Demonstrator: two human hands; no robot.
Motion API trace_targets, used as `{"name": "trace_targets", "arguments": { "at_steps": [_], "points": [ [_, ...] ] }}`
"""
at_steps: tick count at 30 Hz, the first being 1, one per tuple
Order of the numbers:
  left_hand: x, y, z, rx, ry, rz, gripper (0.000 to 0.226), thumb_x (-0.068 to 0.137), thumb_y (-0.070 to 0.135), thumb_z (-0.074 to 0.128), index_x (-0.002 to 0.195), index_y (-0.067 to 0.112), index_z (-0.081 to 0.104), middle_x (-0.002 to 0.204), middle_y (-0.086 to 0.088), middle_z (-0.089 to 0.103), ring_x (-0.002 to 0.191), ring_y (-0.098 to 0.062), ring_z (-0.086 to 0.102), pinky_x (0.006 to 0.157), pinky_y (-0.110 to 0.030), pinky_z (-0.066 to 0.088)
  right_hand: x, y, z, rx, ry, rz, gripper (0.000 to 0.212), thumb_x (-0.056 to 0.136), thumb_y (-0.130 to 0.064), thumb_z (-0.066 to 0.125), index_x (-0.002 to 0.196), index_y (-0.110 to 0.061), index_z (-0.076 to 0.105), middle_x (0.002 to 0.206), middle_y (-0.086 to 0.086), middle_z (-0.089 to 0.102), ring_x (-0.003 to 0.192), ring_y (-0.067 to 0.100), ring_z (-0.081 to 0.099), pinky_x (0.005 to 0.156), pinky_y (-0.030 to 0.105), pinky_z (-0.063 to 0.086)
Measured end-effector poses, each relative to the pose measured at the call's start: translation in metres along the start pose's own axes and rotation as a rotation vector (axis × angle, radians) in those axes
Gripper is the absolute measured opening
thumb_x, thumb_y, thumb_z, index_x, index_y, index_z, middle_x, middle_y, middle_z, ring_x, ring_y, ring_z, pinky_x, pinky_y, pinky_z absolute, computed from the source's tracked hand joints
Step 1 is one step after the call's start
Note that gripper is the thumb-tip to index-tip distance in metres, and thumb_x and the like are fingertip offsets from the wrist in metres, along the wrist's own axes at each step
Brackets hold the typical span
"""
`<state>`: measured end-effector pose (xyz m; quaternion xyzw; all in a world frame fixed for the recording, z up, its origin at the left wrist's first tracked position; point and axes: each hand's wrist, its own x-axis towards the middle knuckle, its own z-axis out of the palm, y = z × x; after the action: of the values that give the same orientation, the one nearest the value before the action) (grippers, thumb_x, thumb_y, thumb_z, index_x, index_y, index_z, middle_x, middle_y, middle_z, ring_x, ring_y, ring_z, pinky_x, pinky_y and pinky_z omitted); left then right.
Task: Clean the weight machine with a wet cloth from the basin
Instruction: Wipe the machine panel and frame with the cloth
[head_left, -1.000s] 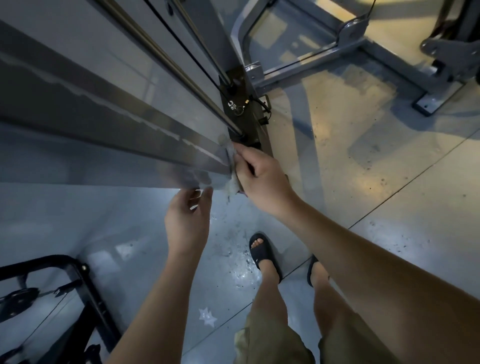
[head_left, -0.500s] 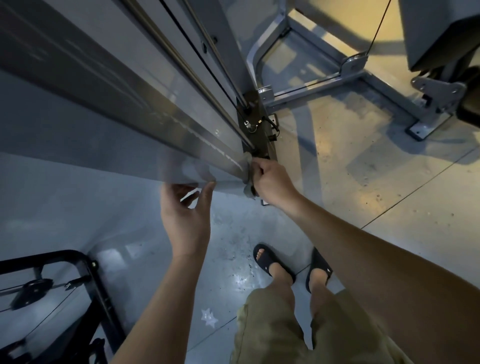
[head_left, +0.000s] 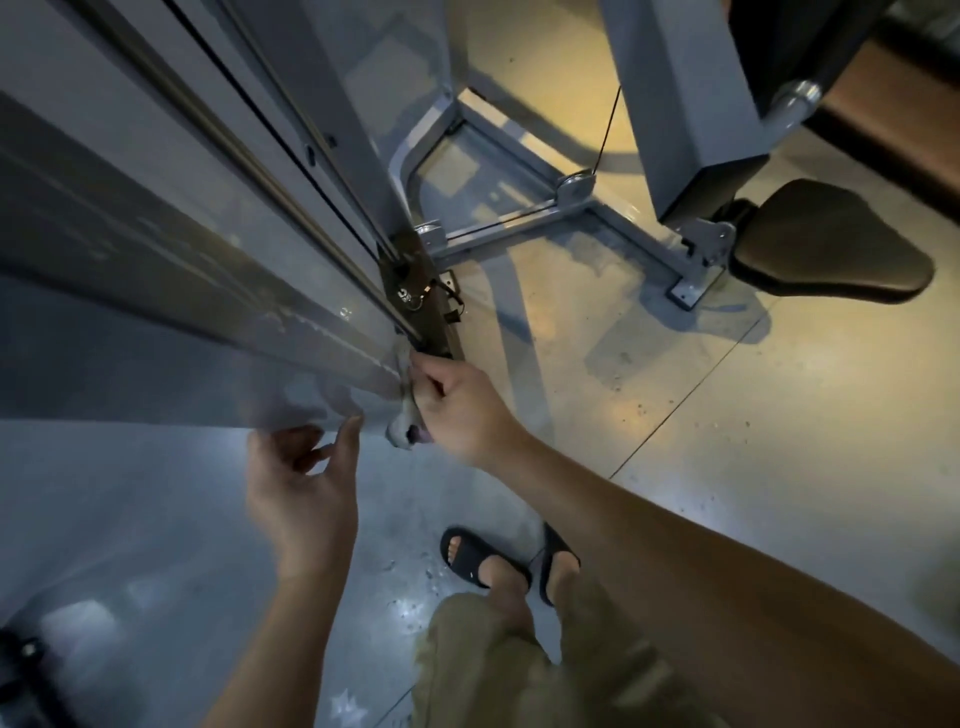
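**Cloth bulges out below the fist; seat pad swings into frame**

Since half a second back, more of the wet cloth (head_left: 402, 432) shows bunched under the right-hand grip (head_left: 457, 405). The left-hand grip (head_left: 301, 499) stays below the panel's bottom edge. A black seat pad (head_left: 831, 244) has come into view, well off to the right of the panel.

Right-hand grip: fingers curled tight round the cloth. They press it to the lower corner of the weight machine panel (head_left: 208, 291), on its front edge, just below the dark bracket (head_left: 415, 293).

Left-hand grip: holds nothing, fingers loosely bent. One fingertip touches the panel's bottom edge just left of the cloth.

Edges: the bottom edge runs left from the cloth and out of frame. The front edge climbs up and left from the same corner. A grey base frame (head_left: 509, 231) lies on the ground beyond the panel's foot.

Room: bare floor (head_left: 727, 415) opens right of the panel, between it and the seat pad. There is more floor beneath the bottom edge, where the person's black sandals (head_left: 478, 558) stand, near the panel's corner.
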<state>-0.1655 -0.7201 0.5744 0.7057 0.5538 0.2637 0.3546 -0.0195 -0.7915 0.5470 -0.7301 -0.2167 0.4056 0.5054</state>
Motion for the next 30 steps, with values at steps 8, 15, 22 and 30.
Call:
{"name": "trace_targets", "arguments": {
  "at_steps": [8, 15, 22, 30],
  "points": [
    [0.004, 0.001, -0.005, 0.011, -0.014, -0.016, 0.039, 0.081, 0.025, 0.087, 0.107, 0.015, 0.060, 0.093, 0.000, 0.071, 0.090, -0.013, 0.071, 0.069, -0.006, 0.047, 0.022, 0.020, -0.001, -0.169, -0.061, 0.086, 0.027, 0.106, -0.015, 0.043, 0.100, -0.004, 0.067, 0.084, 0.013, 0.069, 0.079, 0.028, 0.067, 0.072, 0.040, 0.053],
    [-0.001, 0.020, -0.015, 0.100, -0.124, -0.059, 0.051, 0.082, 0.027, 0.087, 0.122, 0.021, 0.056, 0.101, 0.017, 0.071, 0.099, 0.003, 0.068, 0.070, -0.006, 0.048, -0.002, -0.030, -0.024, 0.033, -0.237, -0.160, 0.031, 0.110, -0.020, 0.041, 0.133, -0.021, 0.064, 0.107, 0.013, 0.074, 0.092, 0.019, 0.068, 0.074, 0.012, 0.050],
    [-0.030, 0.057, -0.040, 0.126, -0.095, -0.143, 0.079, 0.088, 0.039, 0.080, 0.151, 0.021, 0.036, 0.142, 0.004, 0.048, 0.123, -0.007, 0.051, 0.098, -0.027, 0.048, 0.009, -0.017, -0.024, -0.121, -0.226, -0.194, 0.033, 0.107, -0.014, 0.043, 0.130, -0.020, 0.066, 0.104, 0.019, 0.064, 0.087, 0.009, 0.064, 0.077, 0.014, 0.044],
    [-0.043, 0.120, -0.065, 0.071, 0.219, 0.174, 0.103, 0.086, 0.022, 0.084, 0.161, 0.023, 0.014, 0.145, 0.005, 0.027, 0.121, -0.004, 0.050, 0.095, -0.028, 0.055, -0.018, -0.061, -0.036, 0.075, -0.198, -0.247, 0.004, 0.107, -0.016, 0.053, 0.105, -0.014, 0.056, 0.085, 0.002, 0.064, 0.060, -0.001, 0.062, 0.060, 0.019, 0.051]
  ]
}}
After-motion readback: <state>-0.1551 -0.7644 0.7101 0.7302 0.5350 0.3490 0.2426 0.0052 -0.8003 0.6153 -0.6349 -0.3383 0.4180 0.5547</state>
